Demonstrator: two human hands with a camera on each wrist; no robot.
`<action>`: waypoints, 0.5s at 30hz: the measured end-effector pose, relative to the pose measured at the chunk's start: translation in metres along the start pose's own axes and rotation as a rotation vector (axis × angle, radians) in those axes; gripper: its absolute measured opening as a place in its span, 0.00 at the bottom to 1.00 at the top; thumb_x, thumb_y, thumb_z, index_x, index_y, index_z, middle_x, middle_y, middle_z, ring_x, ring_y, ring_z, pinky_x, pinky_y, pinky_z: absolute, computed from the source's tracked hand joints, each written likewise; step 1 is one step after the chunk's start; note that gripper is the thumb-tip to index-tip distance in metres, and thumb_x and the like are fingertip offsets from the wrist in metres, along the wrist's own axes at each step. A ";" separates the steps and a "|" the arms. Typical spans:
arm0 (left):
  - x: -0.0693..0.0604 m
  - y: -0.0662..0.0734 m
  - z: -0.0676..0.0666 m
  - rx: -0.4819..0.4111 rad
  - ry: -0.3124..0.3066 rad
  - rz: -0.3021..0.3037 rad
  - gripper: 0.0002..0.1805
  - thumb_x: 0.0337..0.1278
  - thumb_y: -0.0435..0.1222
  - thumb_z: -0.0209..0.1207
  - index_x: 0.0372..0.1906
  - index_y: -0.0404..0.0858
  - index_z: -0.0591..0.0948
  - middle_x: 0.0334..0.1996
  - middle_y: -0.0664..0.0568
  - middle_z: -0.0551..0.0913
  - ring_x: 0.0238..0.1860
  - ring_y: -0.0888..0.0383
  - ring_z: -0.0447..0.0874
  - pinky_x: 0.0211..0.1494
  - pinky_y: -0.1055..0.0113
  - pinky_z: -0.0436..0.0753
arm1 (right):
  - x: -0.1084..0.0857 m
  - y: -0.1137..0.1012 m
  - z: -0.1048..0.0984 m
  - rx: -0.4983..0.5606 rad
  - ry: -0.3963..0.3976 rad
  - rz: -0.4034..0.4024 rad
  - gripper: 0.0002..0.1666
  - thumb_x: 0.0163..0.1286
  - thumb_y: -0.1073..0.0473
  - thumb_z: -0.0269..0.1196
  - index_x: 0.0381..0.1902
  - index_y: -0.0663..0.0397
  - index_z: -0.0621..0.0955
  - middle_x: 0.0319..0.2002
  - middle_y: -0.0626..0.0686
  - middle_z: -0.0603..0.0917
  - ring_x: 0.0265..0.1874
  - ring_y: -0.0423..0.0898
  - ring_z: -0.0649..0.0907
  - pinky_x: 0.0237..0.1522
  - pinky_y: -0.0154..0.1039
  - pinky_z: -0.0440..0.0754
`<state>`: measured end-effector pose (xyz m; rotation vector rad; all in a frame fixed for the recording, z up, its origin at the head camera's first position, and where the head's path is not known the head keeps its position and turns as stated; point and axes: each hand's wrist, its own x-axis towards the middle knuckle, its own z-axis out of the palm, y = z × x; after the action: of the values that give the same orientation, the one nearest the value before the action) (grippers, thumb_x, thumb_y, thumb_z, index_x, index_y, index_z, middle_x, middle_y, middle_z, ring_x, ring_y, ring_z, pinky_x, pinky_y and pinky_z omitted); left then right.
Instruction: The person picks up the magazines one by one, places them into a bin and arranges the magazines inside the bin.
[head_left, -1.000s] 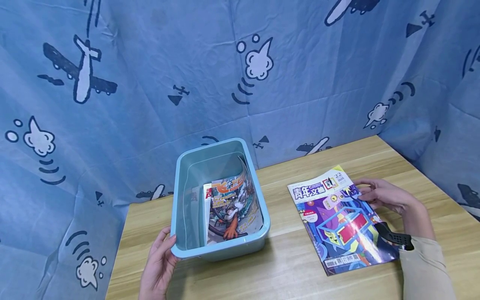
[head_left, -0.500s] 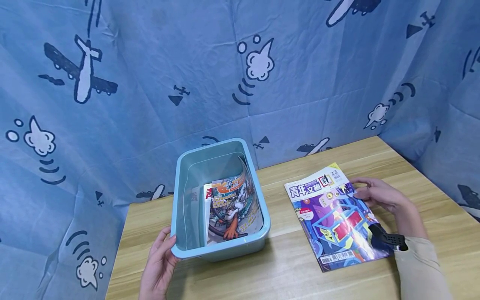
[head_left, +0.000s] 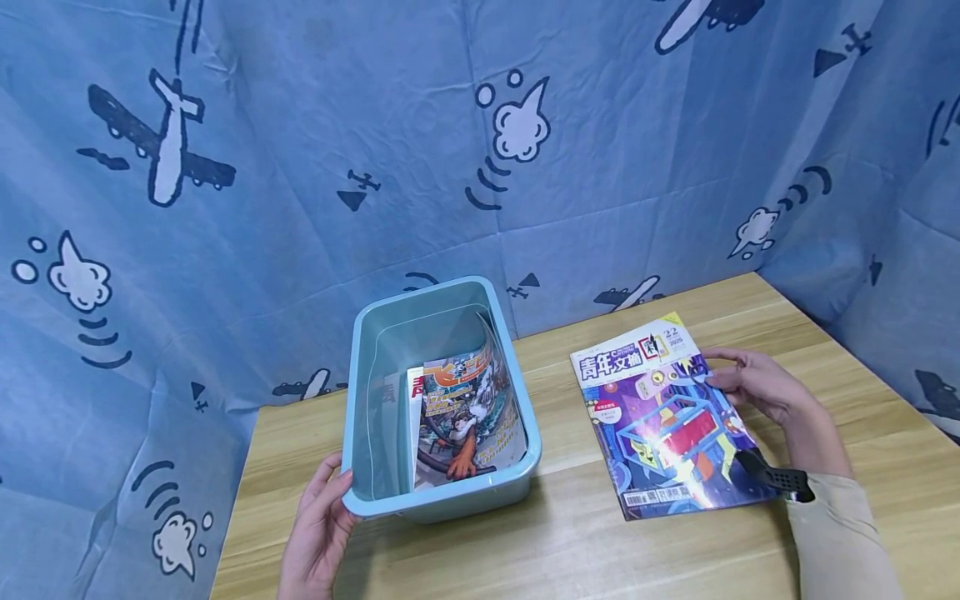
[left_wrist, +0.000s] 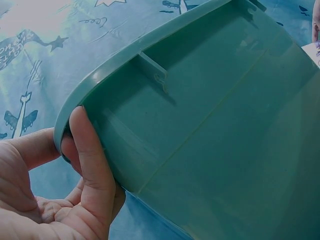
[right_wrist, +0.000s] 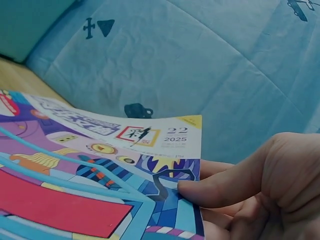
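Note:
A blue-green plastic bin (head_left: 525, 417) stands on the table, tipped toward me in view, with magazines inside. My left hand (head_left: 321, 525) grips the rim at its near left corner; in the left wrist view the fingers (left_wrist: 90, 150) curl about that rim. Of the magazines inside, the top one (head_left: 472, 417) has a dark, colourful cover with orange lettering. To the right of the bin, my right hand (head_left: 765, 387) pinches the right edge of a purple and blue magazine (head_left: 675, 433). The thumb (right_wrist: 215, 190) lies on its cover in the right wrist view; the other fingers are beneath.
The wooden table (head_left: 570, 550) runs under both the bin and the magazine. Behind it hangs a blue curtain (head_left: 375, 125) printed with airplanes and clouds, close to the bin's far side. A black strap (head_left: 772, 477) sits on the right wrist.
The magazine in my right hand has shifted slightly left and away from me, its lower edge rising. The right hand moved a little left with it. The left hand and bin stay put.

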<state>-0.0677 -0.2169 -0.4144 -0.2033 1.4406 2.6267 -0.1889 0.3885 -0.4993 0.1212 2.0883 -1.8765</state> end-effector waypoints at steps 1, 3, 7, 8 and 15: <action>0.000 0.000 0.000 0.002 0.002 -0.001 0.10 0.80 0.28 0.48 0.56 0.39 0.75 0.54 0.45 0.81 0.46 0.55 0.89 0.49 0.65 0.91 | 0.000 0.000 0.000 0.011 0.005 0.003 0.26 0.77 0.68 0.59 0.70 0.66 0.70 0.38 0.49 0.90 0.32 0.46 0.89 0.26 0.34 0.88; 0.000 0.000 0.000 0.004 0.011 -0.006 0.10 0.80 0.28 0.48 0.56 0.39 0.75 0.54 0.45 0.81 0.46 0.55 0.89 0.49 0.64 0.91 | 0.001 -0.001 0.000 0.039 0.009 0.007 0.22 0.77 0.68 0.60 0.66 0.56 0.75 0.38 0.49 0.90 0.32 0.46 0.89 0.27 0.34 0.88; 0.000 0.001 0.000 0.012 0.031 -0.014 0.10 0.80 0.29 0.49 0.56 0.40 0.74 0.54 0.46 0.81 0.46 0.55 0.89 0.50 0.64 0.91 | 0.000 -0.002 0.001 0.104 0.015 0.010 0.18 0.77 0.68 0.60 0.51 0.35 0.81 0.37 0.48 0.91 0.30 0.47 0.90 0.27 0.33 0.89; 0.000 0.001 0.000 0.013 0.037 -0.016 0.10 0.79 0.29 0.49 0.57 0.40 0.74 0.54 0.46 0.81 0.46 0.56 0.89 0.50 0.64 0.91 | 0.000 -0.003 0.001 0.122 0.017 0.011 0.19 0.77 0.68 0.61 0.47 0.31 0.82 0.37 0.48 0.91 0.30 0.46 0.89 0.27 0.33 0.89; 0.000 0.001 0.001 0.014 0.049 -0.022 0.10 0.79 0.29 0.49 0.56 0.40 0.75 0.55 0.46 0.80 0.46 0.55 0.89 0.50 0.64 0.91 | -0.003 -0.011 0.001 0.271 0.005 0.012 0.26 0.76 0.71 0.59 0.39 0.28 0.88 0.35 0.50 0.91 0.30 0.47 0.90 0.29 0.36 0.91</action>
<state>-0.0678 -0.2169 -0.4131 -0.2826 1.4624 2.6106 -0.1885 0.3865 -0.4878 0.2015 1.8210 -2.1441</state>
